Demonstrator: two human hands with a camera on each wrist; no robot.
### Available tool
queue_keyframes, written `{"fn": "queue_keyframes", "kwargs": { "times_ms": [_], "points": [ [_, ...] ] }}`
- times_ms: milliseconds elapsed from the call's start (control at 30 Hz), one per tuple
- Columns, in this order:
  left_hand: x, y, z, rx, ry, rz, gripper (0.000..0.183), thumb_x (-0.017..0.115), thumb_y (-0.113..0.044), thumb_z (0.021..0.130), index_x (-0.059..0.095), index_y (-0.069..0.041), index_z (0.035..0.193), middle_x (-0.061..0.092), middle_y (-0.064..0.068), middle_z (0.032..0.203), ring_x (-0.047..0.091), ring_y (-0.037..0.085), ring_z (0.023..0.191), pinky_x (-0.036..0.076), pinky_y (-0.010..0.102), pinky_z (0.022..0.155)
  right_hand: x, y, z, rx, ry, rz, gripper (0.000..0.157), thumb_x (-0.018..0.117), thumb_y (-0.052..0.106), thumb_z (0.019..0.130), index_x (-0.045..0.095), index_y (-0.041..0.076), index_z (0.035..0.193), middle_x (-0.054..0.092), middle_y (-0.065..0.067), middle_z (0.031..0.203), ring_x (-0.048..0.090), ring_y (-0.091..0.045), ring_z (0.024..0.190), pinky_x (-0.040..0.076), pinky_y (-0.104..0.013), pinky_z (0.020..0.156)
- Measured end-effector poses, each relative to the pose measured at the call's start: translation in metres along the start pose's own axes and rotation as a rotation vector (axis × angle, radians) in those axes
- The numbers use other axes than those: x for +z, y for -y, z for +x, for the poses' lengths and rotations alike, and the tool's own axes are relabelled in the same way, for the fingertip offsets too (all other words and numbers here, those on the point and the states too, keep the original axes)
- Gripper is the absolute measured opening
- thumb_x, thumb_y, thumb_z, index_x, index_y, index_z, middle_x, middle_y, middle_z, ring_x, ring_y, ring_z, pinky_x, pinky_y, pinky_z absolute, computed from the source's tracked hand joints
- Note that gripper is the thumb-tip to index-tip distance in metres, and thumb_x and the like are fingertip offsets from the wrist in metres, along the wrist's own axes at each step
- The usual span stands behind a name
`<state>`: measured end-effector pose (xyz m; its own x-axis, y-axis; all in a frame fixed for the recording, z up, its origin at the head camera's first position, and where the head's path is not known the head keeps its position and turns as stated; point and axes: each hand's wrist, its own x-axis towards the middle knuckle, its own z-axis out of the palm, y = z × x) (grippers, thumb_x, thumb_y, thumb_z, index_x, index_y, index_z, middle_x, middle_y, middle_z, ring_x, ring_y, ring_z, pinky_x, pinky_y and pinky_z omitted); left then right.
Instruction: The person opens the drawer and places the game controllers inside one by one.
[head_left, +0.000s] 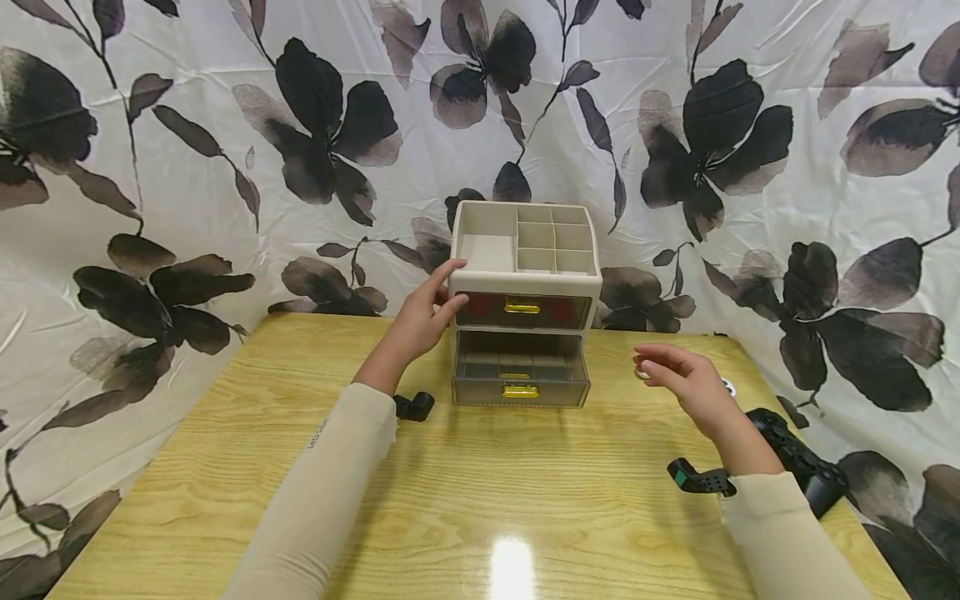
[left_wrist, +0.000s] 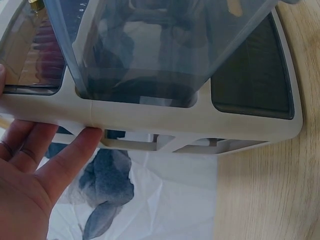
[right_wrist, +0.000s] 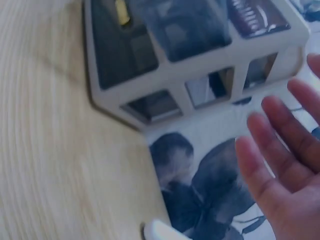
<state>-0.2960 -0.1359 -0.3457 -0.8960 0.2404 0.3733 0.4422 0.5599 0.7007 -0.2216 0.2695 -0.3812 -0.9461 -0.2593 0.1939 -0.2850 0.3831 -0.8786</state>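
Note:
A cream desktop drawer organizer (head_left: 487,279) stands at the back of the table, with a compartmented top. Its middle clear drawer (head_left: 480,392) is pulled out, while the top drawer (head_left: 483,310) is closed. My left hand (head_left: 420,321) touches the organizer's left side near the upper front corner, fingers extended and thumb by the front edge. In the left wrist view the fingers (left_wrist: 75,155) lie straight against the side frame. To the right of the organizer, apart from it, is my right hand (head_left: 686,383). The right wrist view shows its fingers (right_wrist: 260,165) spread and holding nothing visible.
A black game controller (head_left: 798,458) lies at the table's right edge by my right forearm. A white round item (head_left: 728,387) is partly hidden behind my right hand. Floral cloth (head_left: 525,150) hangs behind the wooden table (head_left: 450,500).

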Motion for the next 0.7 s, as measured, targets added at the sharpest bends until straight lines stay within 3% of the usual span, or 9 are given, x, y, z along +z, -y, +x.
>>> {"fn": "queue_keyframes", "kwargs": {
  "times_ms": [133,233,467,700],
  "points": [
    [0.000,0.000,0.000,0.002,-0.001,0.002,0.053,0.053,-0.039,0.099,0.031,-0.041,0.147,0.057,0.010,0.095,0.054,0.024,0.083,0.046,0.036,0.070,-0.004,-0.005,0.002,0.098,-0.020,-0.133,0.052,0.052,0.037,0.100,0.047,0.007,0.143,0.052,-0.020,0.138,0.058,-0.022,0.118,0.047,-0.042,0.099],
    [0.000,0.000,0.000,0.007,0.000,0.002,0.053,0.053,-0.039,0.099,0.031,-0.040,0.147,0.057,0.010,0.095,0.054,0.023,0.084,0.046,0.037,0.070,-0.006,-0.009,0.003,0.155,-0.046,-0.189,0.055,0.052,0.041,0.099,0.044,0.011,0.145,0.049,-0.021,0.141,0.048,-0.038,0.127,0.040,-0.056,0.101],
    [0.000,0.000,-0.001,0.017,-0.004,0.005,0.053,0.053,-0.037,0.099,0.031,-0.039,0.148,0.058,0.010,0.095,0.054,0.023,0.085,0.045,0.036,0.069,-0.010,-0.020,0.006,0.221,-0.127,-0.272,0.057,0.055,0.039,0.099,0.044,0.009,0.145,0.050,-0.023,0.139,0.046,-0.041,0.128,0.043,-0.056,0.097],
    [0.000,0.000,-0.001,0.021,-0.004,-0.003,0.053,0.053,-0.037,0.099,0.032,-0.038,0.148,0.058,0.010,0.094,0.054,0.023,0.084,0.045,0.036,0.069,-0.012,-0.032,0.008,0.265,-0.154,-0.383,0.062,0.053,0.046,0.097,0.044,0.008,0.145,0.049,-0.026,0.139,0.044,-0.044,0.128,0.042,-0.058,0.096]
  ]
}}
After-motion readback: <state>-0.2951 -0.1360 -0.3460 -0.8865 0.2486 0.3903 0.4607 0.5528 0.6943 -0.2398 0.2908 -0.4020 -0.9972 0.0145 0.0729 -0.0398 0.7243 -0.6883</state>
